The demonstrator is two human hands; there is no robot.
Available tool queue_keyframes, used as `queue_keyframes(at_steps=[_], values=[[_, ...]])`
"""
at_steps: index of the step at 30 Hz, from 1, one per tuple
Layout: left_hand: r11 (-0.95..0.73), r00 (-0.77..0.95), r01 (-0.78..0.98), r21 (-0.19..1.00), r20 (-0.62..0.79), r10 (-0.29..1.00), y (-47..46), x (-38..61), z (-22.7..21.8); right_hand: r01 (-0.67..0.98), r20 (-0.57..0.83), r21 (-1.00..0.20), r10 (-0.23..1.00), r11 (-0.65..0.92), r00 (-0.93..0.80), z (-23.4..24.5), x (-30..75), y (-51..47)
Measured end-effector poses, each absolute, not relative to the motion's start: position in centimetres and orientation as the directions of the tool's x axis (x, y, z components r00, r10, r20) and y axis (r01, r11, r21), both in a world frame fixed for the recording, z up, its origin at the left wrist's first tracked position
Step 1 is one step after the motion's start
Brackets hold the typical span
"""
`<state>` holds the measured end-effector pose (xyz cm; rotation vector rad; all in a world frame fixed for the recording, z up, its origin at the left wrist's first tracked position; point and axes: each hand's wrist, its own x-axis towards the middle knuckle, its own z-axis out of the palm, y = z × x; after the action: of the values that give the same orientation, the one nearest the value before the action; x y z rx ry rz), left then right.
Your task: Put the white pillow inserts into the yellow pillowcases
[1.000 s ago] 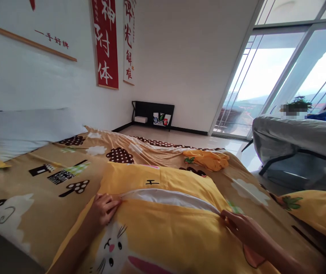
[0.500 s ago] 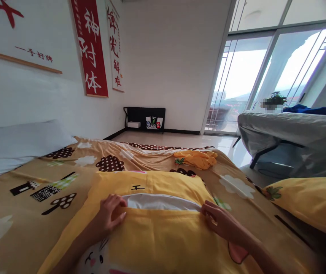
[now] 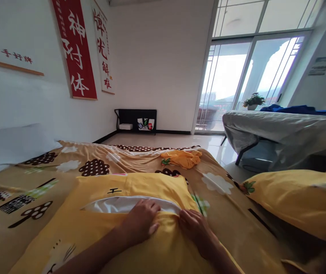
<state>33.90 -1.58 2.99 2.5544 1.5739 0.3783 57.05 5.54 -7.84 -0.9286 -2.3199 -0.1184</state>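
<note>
A pillow in a yellow cartoon pillowcase (image 3: pixel 100 224) lies in front of me on the bed. Its opening gapes along the top and shows the white pillow (image 3: pixel 114 204) inside. My left hand (image 3: pixel 141 222) presses on the near lip of the opening, fingers curled over the yellow cloth. My right hand (image 3: pixel 194 226) lies close beside it at the opening's right end, fingers bent and pinching the cloth there. The two hands are almost touching.
The bed carries a tan patterned cover (image 3: pixel 65 167). A crumpled yellow cloth (image 3: pixel 182 158) lies further back, a second yellow pillow (image 3: pixel 294 198) at right, a white pillow (image 3: pixel 11 146) at left. A grey covered table (image 3: pixel 282 131) stands beyond, by glass doors.
Both hands have slid along the pillowcase opening toward each other, the left moving right and the right moving left. The view has shifted right.
</note>
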Motion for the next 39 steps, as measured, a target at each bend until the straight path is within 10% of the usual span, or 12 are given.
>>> queue_keyframes(at_steps=[4,20,39], values=[[-0.439,0.436,0.871,0.221,0.068,0.898,0.5,37.9,2.8,0.621,0.657,-0.099,0.520,0.778,-0.546,-7.6,57.4,5.1],[-0.442,0.434,0.894,0.075,0.096,0.896,0.5,41.3,0.8,0.543,0.455,-0.614,0.819,0.573,-0.350,-7.9,59.1,6.0],[-0.544,0.547,0.835,-0.076,0.204,0.812,-0.2,40.9,-1.7,0.558,0.619,-0.430,0.682,0.710,-0.390,-8.0,59.5,6.2]])
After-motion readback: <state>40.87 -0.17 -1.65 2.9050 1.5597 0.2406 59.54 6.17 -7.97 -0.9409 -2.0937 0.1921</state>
